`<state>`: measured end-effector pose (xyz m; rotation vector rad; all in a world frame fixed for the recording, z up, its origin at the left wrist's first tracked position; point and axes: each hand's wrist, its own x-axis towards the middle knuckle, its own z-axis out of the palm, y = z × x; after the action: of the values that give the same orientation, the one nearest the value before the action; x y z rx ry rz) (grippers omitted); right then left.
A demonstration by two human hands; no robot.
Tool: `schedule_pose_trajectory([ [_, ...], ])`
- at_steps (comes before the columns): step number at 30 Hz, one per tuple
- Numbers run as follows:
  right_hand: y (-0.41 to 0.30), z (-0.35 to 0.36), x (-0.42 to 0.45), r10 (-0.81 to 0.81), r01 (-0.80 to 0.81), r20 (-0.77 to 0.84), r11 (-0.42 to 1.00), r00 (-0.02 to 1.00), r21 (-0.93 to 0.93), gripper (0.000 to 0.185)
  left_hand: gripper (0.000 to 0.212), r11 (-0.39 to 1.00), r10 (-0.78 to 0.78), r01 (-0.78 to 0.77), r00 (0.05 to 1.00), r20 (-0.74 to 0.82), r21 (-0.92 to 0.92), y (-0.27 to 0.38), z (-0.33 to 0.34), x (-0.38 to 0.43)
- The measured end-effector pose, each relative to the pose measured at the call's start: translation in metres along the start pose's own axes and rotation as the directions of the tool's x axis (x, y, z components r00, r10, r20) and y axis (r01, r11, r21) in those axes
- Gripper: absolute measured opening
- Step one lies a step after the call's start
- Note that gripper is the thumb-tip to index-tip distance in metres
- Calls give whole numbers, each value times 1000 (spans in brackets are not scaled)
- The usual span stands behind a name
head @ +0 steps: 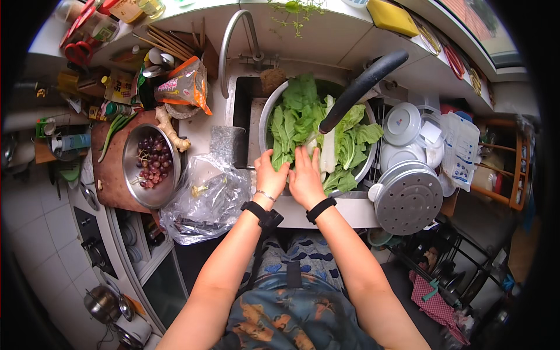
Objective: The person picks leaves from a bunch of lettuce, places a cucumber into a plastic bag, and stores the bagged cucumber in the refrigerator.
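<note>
Leafy greens (302,118) with broad leaves and pale stems (329,151) fill a round metal basin (265,114) set in the sink. At the basin's near rim, my left hand (270,175) has a leaf between its thumb and fingers. Beside it, my right hand (307,177) lies against the greens with its fingers stretched out and slightly apart. A black faucet hose (365,89) reaches over the basin, its end just above the stems. Whether water runs from it is hard to tell. My fingertips are partly hidden among the leaves.
Left of the sink lie a clear plastic bag (205,210), a metal bowl (173,192) of grapes (154,162), ginger (166,127) and a cutting board (109,188). A curved metal faucet (225,52) stands behind. Plates (400,124) and a perforated steamer tray (409,201) crowd the right.
</note>
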<state>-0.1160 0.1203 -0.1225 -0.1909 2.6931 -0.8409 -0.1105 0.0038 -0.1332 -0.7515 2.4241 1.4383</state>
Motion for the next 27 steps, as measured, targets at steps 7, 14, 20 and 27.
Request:
schedule_pose_trajectory([
  [7,-11,13,-16,-86,89,37,993,996,-83,52,45,1000,1,-1,1000,22,9,-4,0,-2],
  [14,-11,-19,-27,-46,46,26,999,999,19,44,46,999,-36,37,998,53,-4,-4,-3,0],
  [20,16,-35,-34,23,-22,-128,1000,992,10,45,44,1000,16,-15,998,64,-5,-13,1,-2],
  [27,56,-51,-68,236,-259,-144,949,961,-178,58,50,1000,-8,8,998,68,1,-24,6,-13],
])
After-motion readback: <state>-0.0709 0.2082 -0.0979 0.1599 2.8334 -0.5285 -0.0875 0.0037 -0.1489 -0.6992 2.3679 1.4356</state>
